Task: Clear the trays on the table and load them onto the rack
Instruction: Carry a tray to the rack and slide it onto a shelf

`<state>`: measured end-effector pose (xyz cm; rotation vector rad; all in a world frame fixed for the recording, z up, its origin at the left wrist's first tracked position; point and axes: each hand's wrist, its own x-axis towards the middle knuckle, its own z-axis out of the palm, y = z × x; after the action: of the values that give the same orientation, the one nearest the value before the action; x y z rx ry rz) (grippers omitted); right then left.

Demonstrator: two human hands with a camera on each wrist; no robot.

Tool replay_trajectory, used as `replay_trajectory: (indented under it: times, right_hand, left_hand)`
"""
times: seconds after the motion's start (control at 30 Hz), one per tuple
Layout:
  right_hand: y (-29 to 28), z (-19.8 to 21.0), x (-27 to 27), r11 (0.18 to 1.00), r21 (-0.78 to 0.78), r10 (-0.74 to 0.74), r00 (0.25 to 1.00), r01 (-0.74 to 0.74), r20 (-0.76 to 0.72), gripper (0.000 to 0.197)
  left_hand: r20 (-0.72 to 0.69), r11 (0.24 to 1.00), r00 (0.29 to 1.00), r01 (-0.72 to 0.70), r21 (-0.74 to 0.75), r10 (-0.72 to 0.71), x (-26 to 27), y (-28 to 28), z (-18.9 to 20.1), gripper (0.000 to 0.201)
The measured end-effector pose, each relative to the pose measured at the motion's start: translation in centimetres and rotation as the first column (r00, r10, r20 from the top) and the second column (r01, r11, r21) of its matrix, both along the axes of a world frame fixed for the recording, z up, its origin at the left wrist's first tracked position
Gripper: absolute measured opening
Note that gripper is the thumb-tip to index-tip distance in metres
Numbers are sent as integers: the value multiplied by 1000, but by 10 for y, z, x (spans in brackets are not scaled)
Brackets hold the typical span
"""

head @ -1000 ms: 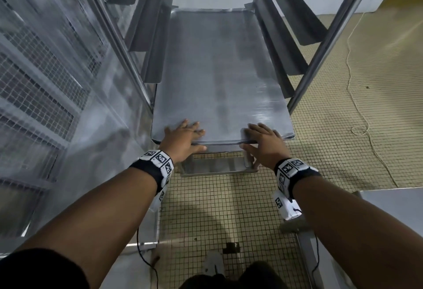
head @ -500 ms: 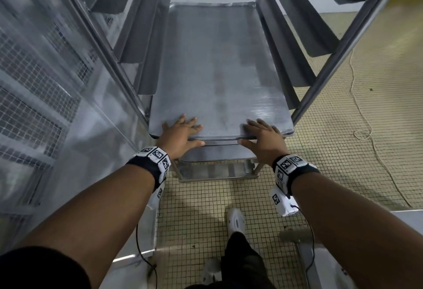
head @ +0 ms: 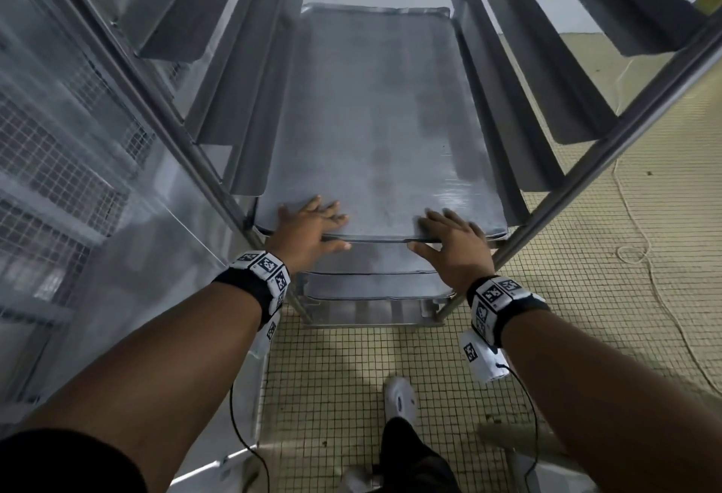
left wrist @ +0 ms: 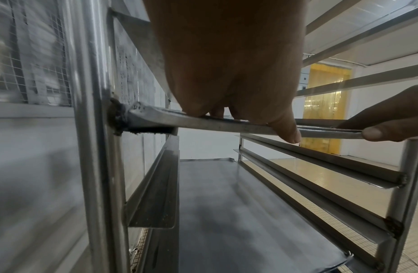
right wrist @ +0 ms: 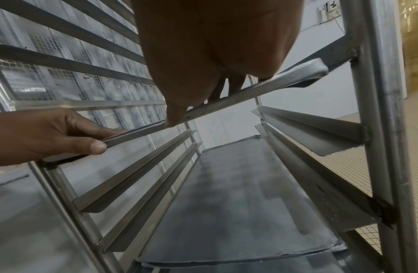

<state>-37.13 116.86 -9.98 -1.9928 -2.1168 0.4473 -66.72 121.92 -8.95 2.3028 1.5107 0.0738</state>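
A flat metal tray (head: 375, 121) lies on a pair of side rails of the steel rack (head: 609, 141), its near edge level with the front posts. My left hand (head: 308, 227) holds the left part of that edge, fingers flat on top and thumb under the rim. My right hand (head: 453, 238) holds the right part the same way. In the left wrist view the thumb of my left hand (left wrist: 226, 73) hooks below the tray edge (left wrist: 203, 123). My right hand (right wrist: 215, 46) grips the tray edge (right wrist: 226, 99) likewise. More trays (head: 375, 285) sit on lower rails.
A mesh-panelled metal wall (head: 58, 141) stands close on the left of the rack. Empty angled rails (head: 519, 74) run above the tray on both sides. A cord (head: 633, 250) lies on the tiled floor at the right. My shoe (head: 398, 399) is below the rack front.
The tray has slid deeper into the rack, with both hands moving forward on its near edge. My head has come closer to the rack.
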Motion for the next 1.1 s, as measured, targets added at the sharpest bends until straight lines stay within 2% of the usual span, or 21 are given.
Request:
replay_trajectory:
  times: [0.2, 0.47, 0.57, 0.67, 0.73, 0.8, 0.87, 0.93, 1.0, 1.1]
  right_hand:
    - [28, 1, 2, 1000, 0, 1, 1000, -1, 14, 64]
    - [39, 1, 3, 1000, -27, 8, 1000, -7, 28, 66]
    - [42, 11, 1, 995, -94, 21, 999, -17, 41, 66]
    - [36, 26, -8, 986, -167, 47, 990, -24, 133, 64]
    - [20, 27, -17, 978, -209, 61, 984, -25, 166, 71]
    - [-8, 25, -23, 977, -211, 55, 985, -19, 166, 80]
    - [-45, 26, -23, 974, -228, 51, 985, -11, 167, 79]
    - [-85, 22, -18, 950, -314, 36, 991, 5, 125, 72]
    - [-128, 14, -10, 921, -387, -20, 998, 38, 51, 60]
    - [-197, 1, 15, 903, -414, -123, 992, 116, 11, 41]
  left_hand:
    - [9, 1000, 1000, -22, -13, 23, 2, 27, 0, 61]
    - [-55, 999, 998, -35, -30, 33, 8, 35, 1, 61]
    - [-159, 997, 987, -32, -67, 21, 14, 28, 15, 70]
    - [-334, 996, 942, -19, -88, -12, 26, 9, 31, 90]
    - [-373, 997, 928, -38, -72, 8, 32, -14, 30, 97]
    - [-335, 996, 941, -76, -41, 57, 35, -42, 26, 97]
    - [-291, 997, 954, -78, -5, 73, 41, -73, 23, 89]
    - [-255, 1000, 967, -20, -5, 18, 48, -101, 14, 70]
    - [-204, 994, 977, 46, -99, -65, 57, -126, -2, 51]
    - [-138, 944, 967, 166, -285, -212, 80, -167, -23, 43]
